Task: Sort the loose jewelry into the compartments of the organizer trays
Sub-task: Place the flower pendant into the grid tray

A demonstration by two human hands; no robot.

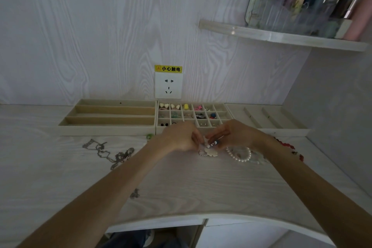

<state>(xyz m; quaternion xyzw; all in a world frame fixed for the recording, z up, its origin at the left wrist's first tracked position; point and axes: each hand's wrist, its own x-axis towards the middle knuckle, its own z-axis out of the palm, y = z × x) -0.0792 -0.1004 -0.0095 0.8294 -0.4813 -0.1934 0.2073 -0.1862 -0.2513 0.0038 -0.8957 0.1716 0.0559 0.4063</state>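
A: Left side? Silver chain necklaces (112,154) are seen loose on the pale woodgrain desk (60,177).
B: Left hand (179,139), right hand (231,136): small white-and-blue jewelry piece (212,144) is pinched between both, before the beige grid organizer tray (193,116). White pearl bracelet (239,154) is seen right.

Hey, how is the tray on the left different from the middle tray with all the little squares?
The left tray has three long slots running side to side; the middle tray is split into many small square cells. The left tray looks nearly bare, with only a tiny dark speck in its back slot, while many cells of the middle tray hold small colourful pieces. Both are pale beige, sit side by side against the wall, and look similar in depth.
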